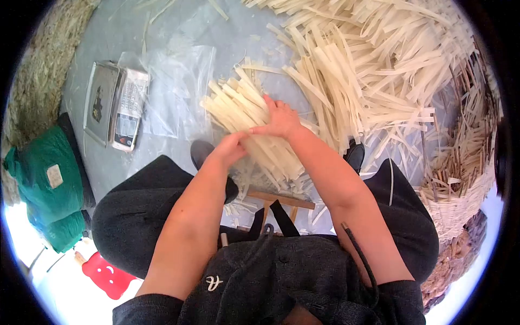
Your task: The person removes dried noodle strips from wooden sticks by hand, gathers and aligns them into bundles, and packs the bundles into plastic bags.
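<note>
A bundle of pale, flat dried strips point(244, 105) lies slanted in front of me, its far ends fanned out to the upper left. My right hand point(280, 119) is across the right side of the bundle, gripping it with thumb and fingers. Against its near left side is my left hand point(232, 148), with the fingers curled round the strips and partly hidden. The lower ends of the bundle hang toward a wooden bar point(281, 200) between my legs.
A large heap of the same strips point(379, 59) spreads at the upper right, beside a woven basket point(460, 200). Clear plastic bags point(179, 89) lie left of the bundle, next to a scale point(116, 105). A green sack point(49, 179) stands at far left.
</note>
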A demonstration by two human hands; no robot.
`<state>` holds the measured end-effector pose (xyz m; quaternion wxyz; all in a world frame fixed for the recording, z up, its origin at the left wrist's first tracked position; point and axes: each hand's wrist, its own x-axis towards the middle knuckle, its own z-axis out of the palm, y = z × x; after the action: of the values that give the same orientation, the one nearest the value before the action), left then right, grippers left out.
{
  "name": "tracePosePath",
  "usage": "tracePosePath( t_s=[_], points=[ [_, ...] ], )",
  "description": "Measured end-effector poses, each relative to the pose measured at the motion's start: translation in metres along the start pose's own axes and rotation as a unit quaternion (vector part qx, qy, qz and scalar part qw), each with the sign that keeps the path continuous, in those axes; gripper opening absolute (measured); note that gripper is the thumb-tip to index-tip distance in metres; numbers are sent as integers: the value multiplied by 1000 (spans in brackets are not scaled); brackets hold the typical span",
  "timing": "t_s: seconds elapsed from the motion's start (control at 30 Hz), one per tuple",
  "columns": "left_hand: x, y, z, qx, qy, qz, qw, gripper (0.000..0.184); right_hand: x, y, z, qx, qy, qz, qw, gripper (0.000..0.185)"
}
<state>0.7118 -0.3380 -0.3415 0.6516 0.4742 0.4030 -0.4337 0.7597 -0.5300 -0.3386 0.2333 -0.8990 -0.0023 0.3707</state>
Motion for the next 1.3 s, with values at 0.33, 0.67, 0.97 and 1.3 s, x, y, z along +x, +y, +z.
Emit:
tracePosePath(
  t_s=[0.33, 0.67, 0.97, 1.3],
  points=[
    [42, 16, 32, -54, -136, -40, 988, 39, -5, 1, -18, -65, -49, 25, 996, 142],
    [56, 15, 30, 36, -100, -68, 992, 41, -16, -14, 7, -98, 57, 80, 990, 134],
    [52, 15, 32, 30, -102, -64, 992, 35, -22, -13, 20, -62, 122, 64, 988, 131],
    [44, 14, 46, 22, -70, -54, 996, 34, -20, -1, 21, -71, 129, 84, 986, 122]
  ],
)
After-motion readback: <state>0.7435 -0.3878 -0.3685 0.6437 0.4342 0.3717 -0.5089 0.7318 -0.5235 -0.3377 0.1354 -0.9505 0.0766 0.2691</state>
